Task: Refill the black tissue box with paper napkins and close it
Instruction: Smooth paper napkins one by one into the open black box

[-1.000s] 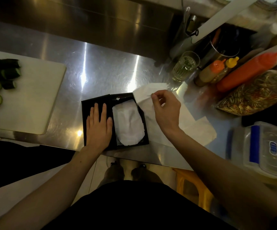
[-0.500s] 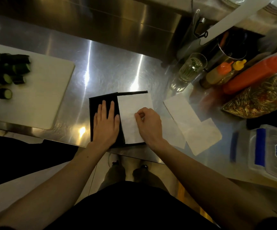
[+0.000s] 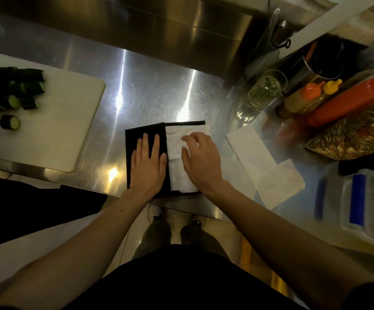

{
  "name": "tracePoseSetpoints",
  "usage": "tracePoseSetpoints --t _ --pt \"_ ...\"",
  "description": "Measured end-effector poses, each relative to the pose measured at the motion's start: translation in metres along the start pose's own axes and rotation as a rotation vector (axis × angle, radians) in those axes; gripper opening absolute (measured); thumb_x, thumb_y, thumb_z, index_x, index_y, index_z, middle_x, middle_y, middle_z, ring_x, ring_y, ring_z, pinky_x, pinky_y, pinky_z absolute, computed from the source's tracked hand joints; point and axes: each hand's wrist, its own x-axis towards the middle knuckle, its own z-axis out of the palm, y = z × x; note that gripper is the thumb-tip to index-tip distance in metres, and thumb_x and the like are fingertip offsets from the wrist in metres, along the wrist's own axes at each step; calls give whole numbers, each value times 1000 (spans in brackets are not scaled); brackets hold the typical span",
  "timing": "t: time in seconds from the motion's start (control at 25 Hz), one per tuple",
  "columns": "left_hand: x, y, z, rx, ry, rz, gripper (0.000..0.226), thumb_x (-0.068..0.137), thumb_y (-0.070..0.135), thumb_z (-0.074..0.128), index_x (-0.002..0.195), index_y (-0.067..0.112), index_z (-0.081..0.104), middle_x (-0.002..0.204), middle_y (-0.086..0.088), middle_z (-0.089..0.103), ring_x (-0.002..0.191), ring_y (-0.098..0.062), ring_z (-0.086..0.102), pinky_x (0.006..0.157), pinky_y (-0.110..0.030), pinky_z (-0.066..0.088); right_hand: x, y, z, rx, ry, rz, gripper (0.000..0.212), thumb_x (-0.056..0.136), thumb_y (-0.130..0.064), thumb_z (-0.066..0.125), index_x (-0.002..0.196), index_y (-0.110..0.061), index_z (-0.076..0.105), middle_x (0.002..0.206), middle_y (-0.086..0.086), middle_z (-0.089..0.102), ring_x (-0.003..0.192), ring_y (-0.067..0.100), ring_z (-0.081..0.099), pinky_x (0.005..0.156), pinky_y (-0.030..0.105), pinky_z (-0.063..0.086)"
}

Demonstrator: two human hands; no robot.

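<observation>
The black tissue box (image 3: 134, 139) lies open at the steel counter's near edge. My left hand (image 3: 148, 163) rests flat, fingers together, on its black left half. White paper napkins (image 3: 177, 139) fill the right half. My right hand (image 3: 200, 158) hovers over or rests on those napkins with its fingers spread and curled, nothing gripped. Two more loose napkins (image 3: 251, 148) lie on the counter just right of the box.
A white cutting board (image 3: 54, 121) with cut cucumber pieces (image 3: 10, 121) sits to the left. At the right stand a glass (image 3: 264, 90), sauce bottles (image 3: 347, 106), a bag of mixed food (image 3: 351, 135) and a lidded plastic container (image 3: 369, 204).
My right hand brought a napkin from the right, laid it over the box's right half, then loosened and lifted its fingers. My left hand stayed on the black left half.
</observation>
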Motion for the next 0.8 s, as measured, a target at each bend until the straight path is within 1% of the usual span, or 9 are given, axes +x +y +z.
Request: tracePoseSetpoints --t 0.04,0.12,0.2,0.28,0.44,0.56,0.68,0.8 --pt "0 0 0 2 -1 2 59 100 41 20 154 18 13 161 -15 8 148 -30 7 118 -49 10 2 3 4 -55 -32 -30 35 92 -19 58 126 -8 57 129 16 58 116 30 56 94 40 49" --pt "0 1 -1 5 -6 2 59 100 41 20 154 18 12 161 -15 8 148 -30 7 118 -49 10 2 8 15 -115 -215 -58 50 97 -27 52 140 -5 42 149 21 40 138 33 38 112 45 34" --pt "0 2 -2 10 -11 0 59 100 40 20 154 18 12 161 -15 7 148 -30 6 118 -49 10 2 12 24 -148 -376 -60 59 100 -36 41 149 -6 26 158 20 22 148 32 19 120 46 19" --pt "0 3 -2 21 -15 2 58 101 40 20 154 18 11 161 -15 6 148 -29 6 118 -49 10 4 12 30 -175 -441 -70 64 101 -43 33 152 -9 17 161 19 11 150 31 8 120 48 12" --pt "1 1 0 23 -13 1 58 101 39 20 154 18 10 161 -15 5 148 -29 5 117 -48 9 7 12 43 -221 -601 -51 66 101 -48 26 154 -15 4 161 21 -1 149 35 0 119 54 8" --pt "1 1 1 17 -10 4 58 101 39 21 154 18 10 161 -15 5 148 -30 4 118 -47 7 4 19 48 -208 -678 -43 67 101 -50 23 154 -19 -4 161 21 -9 149 37 -7 119 54 2" --pt "0 3 2 10 -13 -6 57 101 38 20 154 20 8 162 -14 3 148 -28 1 118 -46 4 3 22 53 -232 -706 -55 69 100 -53 20 154 -18 -7 160 22 -13 148 36 -12 118 51 -3" --pt "0 2 2 19 -13 -7 57 101 38 19 154 20 7 162 -14 2 149 -28 1 118 -46 5 2 22 56 -249 -697 -59 70 100 -54 19 153 -18 -9 160 21 -15 148 36 -14 118 50 -5"
